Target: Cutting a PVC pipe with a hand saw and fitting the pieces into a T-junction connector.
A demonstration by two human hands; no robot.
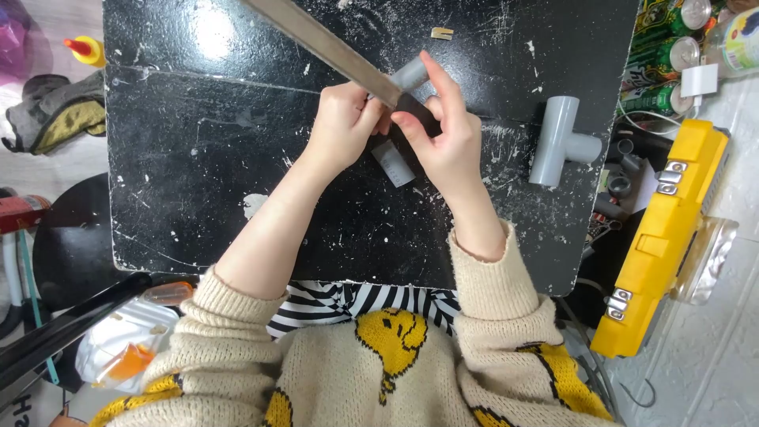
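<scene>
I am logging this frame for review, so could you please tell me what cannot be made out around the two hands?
- Head view: the middle of the grey pipe piece is hidden behind the left hand and right hand.
- The long flat blade-like tool is cut off by the top edge; its far end is unseen.
- The dark part under the right fingers is too covered to identify.
- The cans top right are cut off by the edge.

Grey tee fitting (557, 138), yellow case (660, 237), cans (668, 54)
</scene>
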